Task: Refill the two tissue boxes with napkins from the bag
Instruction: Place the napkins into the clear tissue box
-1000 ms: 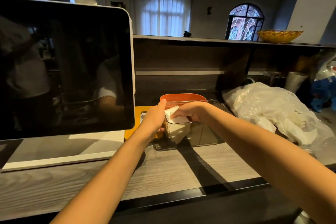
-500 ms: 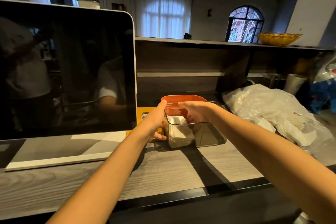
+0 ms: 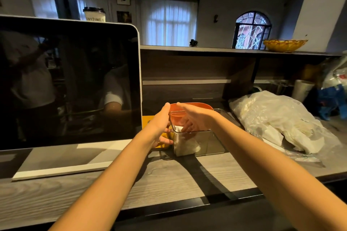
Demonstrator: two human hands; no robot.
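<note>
Reaching into a clear box point(image 3: 199, 141) on the counter point(image 3: 169, 180), the right hand point(image 3: 195, 118) presses napkins point(image 3: 185, 141) down with straight fingers while the left hand point(image 3: 160, 125) grips the box's left side. Paper this light and soft likely crumples easily — best taken as a stack by its edges. More wait in the bag point(image 3: 277, 120), just right of the box.

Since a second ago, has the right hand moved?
Yes. The right hand has pushed down into the clear box, below its rim, pressing the napkins.
</note>
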